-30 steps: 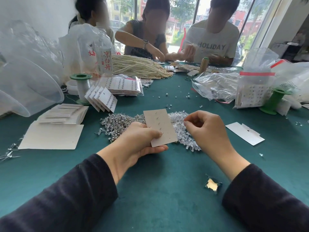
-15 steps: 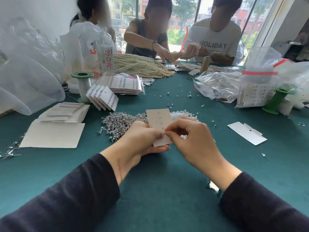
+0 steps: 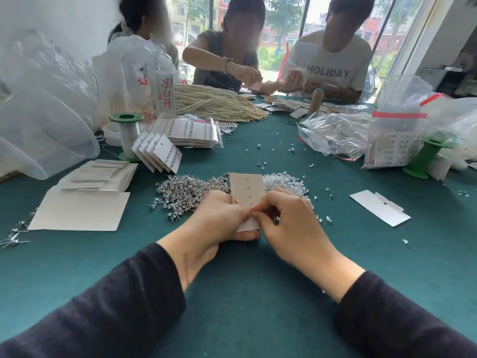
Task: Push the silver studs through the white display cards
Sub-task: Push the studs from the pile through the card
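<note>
Above the middle of the green table (image 3: 232, 293), the left hand (image 3: 219, 220) grips a white display card (image 3: 246, 186) with four stud posts (image 3: 249, 188) through it. The right hand (image 3: 289, 226) pinches at the card's lower half, seemingly seating another. The big silver stud pile (image 3: 191, 192) behind suggests plenty remains.

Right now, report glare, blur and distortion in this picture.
Head view: windows backlight the far side, sky blown out; wide lens leans their frames and stretches both sleeves; faces opposite blurred; the card between left hand and right hand is sharp; any stud there too small to tell.
</note>
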{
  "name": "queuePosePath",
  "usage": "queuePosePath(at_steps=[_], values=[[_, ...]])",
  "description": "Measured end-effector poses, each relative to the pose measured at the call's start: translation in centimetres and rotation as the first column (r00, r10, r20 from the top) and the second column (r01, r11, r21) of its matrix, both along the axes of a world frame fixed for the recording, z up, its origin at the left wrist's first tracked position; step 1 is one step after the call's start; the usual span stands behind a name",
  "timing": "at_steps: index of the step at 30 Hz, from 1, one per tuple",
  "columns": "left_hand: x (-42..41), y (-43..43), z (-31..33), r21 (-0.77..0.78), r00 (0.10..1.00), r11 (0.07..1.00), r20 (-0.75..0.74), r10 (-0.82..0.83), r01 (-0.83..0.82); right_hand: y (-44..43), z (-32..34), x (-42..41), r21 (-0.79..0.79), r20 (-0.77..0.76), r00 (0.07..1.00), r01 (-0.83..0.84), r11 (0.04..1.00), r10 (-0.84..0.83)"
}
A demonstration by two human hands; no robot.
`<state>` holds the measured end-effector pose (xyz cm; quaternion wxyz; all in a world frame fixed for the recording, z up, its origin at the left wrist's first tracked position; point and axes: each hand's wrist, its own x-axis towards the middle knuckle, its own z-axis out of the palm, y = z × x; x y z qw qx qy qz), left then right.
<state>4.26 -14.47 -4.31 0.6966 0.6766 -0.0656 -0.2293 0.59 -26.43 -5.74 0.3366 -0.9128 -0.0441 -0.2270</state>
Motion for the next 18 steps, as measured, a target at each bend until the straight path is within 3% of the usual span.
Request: queuePosePath(at_steps=[10, 18], values=[[-0.05, -0.03, 0.15, -0.002, 1.000, 1.000, -0.016, 0.018, -0.018, 0.08, -0.20, 0.05, -0.022, -0.015, 0.999, 0.033, 0.999, -0.033], [-0.11, -0.27, 0.17, 0.016, 0.999, 0.999, -0.001, 0.052, -0.052, 0.04, -0.14, -0.13, -0.032, 0.070, 0.995, 0.069, 0.997, -0.067]])
